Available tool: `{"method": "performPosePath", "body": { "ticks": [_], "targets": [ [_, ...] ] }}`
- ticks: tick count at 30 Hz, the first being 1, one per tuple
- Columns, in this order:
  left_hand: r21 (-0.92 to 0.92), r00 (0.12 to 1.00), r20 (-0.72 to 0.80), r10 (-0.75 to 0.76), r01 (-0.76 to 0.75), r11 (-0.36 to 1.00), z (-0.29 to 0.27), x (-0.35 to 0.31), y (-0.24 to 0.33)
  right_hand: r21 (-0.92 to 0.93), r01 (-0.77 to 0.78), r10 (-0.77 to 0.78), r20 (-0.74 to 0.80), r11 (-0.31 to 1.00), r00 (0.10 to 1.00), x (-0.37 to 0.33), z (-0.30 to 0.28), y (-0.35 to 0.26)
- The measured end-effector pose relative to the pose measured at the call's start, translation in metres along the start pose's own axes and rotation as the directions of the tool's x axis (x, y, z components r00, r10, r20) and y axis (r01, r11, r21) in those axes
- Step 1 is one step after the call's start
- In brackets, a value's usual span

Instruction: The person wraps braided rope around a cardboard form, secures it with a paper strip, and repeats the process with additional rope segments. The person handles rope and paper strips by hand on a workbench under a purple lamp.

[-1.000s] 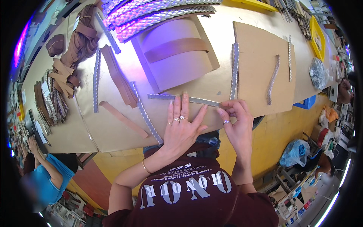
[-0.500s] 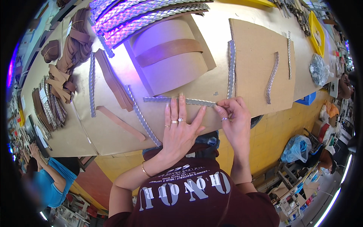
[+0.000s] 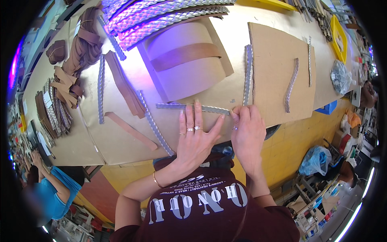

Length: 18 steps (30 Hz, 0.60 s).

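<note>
A narrow grey strip with a silvery braided edge (image 3: 215,109) lies crosswise on the table in front of me. My left hand (image 3: 198,131) rests palm down with its fingers spread, fingertips pressing on the middle of this strip. At the strip's right end, my right hand (image 3: 249,127) is closed in a pinch, its back turned up. The curled fingers partly hide that end. Another braided strip (image 3: 154,127) slants down to the left of my left hand. A further one (image 3: 248,74) stands lengthwise beyond my right hand, along the cardboard's left edge.
A cardboard sheet (image 3: 270,72) carries a braided strip (image 3: 291,86). A tan curved form with a brown leather band (image 3: 185,56) sits behind the hands. Thick braided bundles (image 3: 169,20) lie at the back, brown strips (image 3: 125,86) at left. A co-worker (image 3: 60,185) is at lower left.
My right hand has turned so its back faces up, its fingers still closed at the strip's end. The left hand stays pressed on the strip. The whole view has shifted slightly.
</note>
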<state>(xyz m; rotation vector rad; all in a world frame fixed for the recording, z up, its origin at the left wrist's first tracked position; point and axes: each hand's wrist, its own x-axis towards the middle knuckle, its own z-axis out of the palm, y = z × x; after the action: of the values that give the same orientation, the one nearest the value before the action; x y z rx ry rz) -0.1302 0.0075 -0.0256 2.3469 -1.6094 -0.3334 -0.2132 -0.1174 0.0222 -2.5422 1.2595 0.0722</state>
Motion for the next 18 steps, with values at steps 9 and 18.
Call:
{"method": "performPosePath", "body": {
  "ticks": [9, 18],
  "targets": [
    [0.129, 0.999, 0.046, -0.019, 0.013, 0.992, 0.004, -0.003, 0.000, 0.725, -0.012, -0.331, 0.330, 0.689, 0.884, -0.008, -0.024, -0.020],
    [-0.018, 1.000, 0.004, -0.021, 0.021, 1.000, 0.002, 0.000, 0.000, 0.337, -0.102, 0.080, 0.077, 0.936, 0.994, 0.006, -0.022, 0.016]
  ]
}}
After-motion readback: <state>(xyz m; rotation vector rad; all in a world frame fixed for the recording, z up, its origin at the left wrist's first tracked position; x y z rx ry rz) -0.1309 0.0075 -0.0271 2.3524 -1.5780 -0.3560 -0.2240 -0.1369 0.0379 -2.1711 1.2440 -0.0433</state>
